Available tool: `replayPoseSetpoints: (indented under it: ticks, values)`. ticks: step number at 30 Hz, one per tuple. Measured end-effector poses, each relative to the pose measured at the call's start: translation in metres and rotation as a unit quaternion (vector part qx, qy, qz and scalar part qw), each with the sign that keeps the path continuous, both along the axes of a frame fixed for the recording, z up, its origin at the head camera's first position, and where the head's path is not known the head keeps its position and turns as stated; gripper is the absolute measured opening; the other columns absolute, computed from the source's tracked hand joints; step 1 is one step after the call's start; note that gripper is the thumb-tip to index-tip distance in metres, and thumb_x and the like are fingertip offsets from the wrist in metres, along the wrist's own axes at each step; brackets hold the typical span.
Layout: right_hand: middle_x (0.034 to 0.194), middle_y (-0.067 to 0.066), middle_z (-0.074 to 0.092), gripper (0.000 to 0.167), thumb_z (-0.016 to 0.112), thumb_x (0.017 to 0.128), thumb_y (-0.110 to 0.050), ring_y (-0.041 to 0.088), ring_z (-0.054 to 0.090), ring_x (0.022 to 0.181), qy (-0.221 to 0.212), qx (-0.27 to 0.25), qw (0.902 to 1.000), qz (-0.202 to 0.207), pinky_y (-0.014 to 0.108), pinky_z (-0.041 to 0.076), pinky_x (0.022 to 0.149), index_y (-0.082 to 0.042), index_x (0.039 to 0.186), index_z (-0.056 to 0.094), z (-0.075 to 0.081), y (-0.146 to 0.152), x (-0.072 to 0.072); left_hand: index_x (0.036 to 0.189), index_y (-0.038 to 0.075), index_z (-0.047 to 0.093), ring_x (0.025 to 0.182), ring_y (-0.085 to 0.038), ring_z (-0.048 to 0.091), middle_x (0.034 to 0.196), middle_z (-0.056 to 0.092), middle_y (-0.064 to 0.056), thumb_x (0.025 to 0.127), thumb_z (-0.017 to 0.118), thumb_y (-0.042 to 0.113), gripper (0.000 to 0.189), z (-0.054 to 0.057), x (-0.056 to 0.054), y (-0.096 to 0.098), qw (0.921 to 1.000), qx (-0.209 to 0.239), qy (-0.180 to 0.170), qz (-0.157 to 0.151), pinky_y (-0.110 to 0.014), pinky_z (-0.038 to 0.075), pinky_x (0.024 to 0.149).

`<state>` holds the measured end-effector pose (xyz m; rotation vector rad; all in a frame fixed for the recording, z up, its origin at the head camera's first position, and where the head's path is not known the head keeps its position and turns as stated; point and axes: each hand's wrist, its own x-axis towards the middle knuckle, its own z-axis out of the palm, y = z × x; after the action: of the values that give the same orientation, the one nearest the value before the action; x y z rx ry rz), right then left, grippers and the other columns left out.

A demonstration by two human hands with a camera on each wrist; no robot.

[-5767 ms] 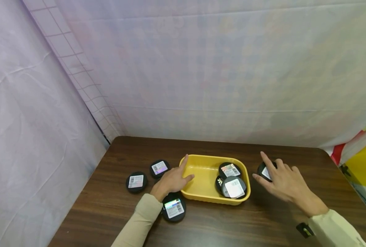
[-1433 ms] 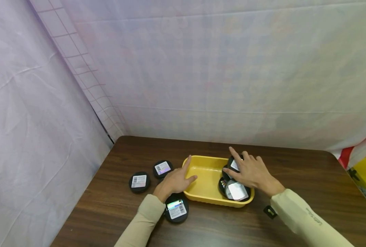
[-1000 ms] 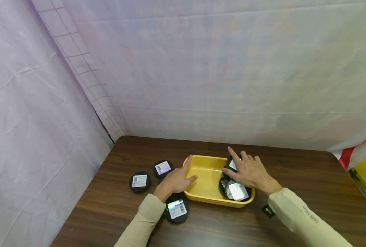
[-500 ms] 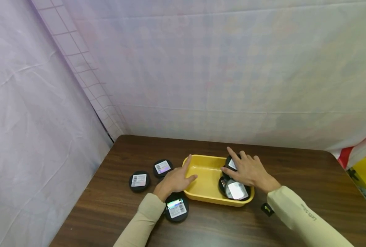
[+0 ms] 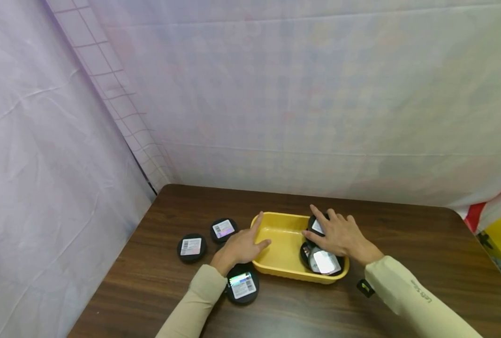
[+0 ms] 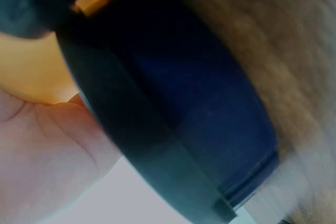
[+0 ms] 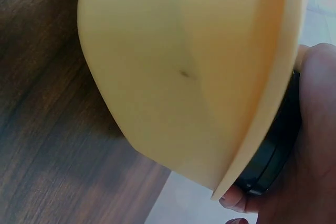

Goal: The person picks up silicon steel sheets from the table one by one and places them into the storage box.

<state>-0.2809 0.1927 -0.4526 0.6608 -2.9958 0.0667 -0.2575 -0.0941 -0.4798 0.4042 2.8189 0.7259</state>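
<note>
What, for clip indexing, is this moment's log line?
left hand: at rim of yellow tray; right hand: holds black disc; other discs: tray, table

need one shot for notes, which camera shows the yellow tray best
The head view: the yellow tray fits fully in frame, inside and rim, though the left hand and right hand hide parts. The right wrist view shows mainly outer wall and rim, close up and cut off; the left wrist view just a yellow patch.

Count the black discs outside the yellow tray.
3 on the table: leftmost disc; far disc, beside the left hand; near disc, by the left sleeve. Others may be hidden.
</note>
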Motion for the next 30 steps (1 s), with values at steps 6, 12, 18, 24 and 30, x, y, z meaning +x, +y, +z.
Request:
replayPoseSetpoints:
  ticks: [6,12,18,24,30]
  values:
    - [0.125,0.024,0.057,0.088,0.040,0.093,-0.073,0.037,0.063,0.093,0.007,0.002,0.9999,0.009,0.049,0.043,0.067,-0.013,0.157,0.028,-0.001,0.000,0.000,0.161,0.029,0.001,0.114,-0.030,0.062,0.141,0.056,-0.019,0.099,0.047,0.056,0.081,0.000,-0.001,0.001,1.0000,-0.002,-0.004,0.003,-0.046,0.048,0.093]
    - [0.127,0.023,0.056,0.089,0.049,0.092,-0.069,0.037,0.063,0.097,0.010,-0.003,0.9997,0.022,0.050,0.044,0.071,-0.013,0.157,0.028,-0.004,-0.001,-0.001,0.161,0.031,0.000,0.114,-0.030,0.061,0.141,0.055,-0.018,0.099,0.047,0.055,0.081,0.000,-0.001,0.001,1.0000,0.000,-0.006,0.005,-0.046,0.048,0.094]
    - [0.125,0.022,0.057,0.089,0.051,0.091,-0.069,0.036,0.062,0.098,0.013,-0.003,0.9997,0.022,0.050,0.044,0.072,-0.013,0.157,0.029,-0.004,0.000,0.001,0.160,0.031,0.000,0.113,-0.029,0.062,0.141,0.056,-0.019,0.099,0.047,0.056,0.081,0.000,0.000,0.002,1.0000,0.000,-0.005,0.005,-0.046,0.048,0.094]
    - [0.126,0.023,0.055,0.090,0.048,0.091,-0.072,0.038,0.061,0.102,0.011,-0.017,0.9997,0.016,0.051,0.042,0.074,-0.012,0.157,0.029,0.000,0.006,0.003,0.160,0.031,-0.001,0.112,-0.029,0.062,0.139,0.057,-0.019,0.100,0.047,0.055,0.081,0.001,0.000,0.002,1.0000,-0.003,-0.001,0.003,-0.045,0.048,0.093]
    - [0.127,0.023,0.055,0.089,0.045,0.092,-0.072,0.038,0.060,0.104,0.010,-0.029,0.9995,0.009,0.053,0.043,0.076,-0.012,0.156,0.030,0.002,0.014,0.006,0.161,0.030,0.001,0.103,-0.026,0.063,0.139,0.056,-0.020,0.100,0.048,0.054,0.081,0.001,0.000,0.002,1.0000,0.002,-0.007,0.005,-0.045,0.049,0.090]
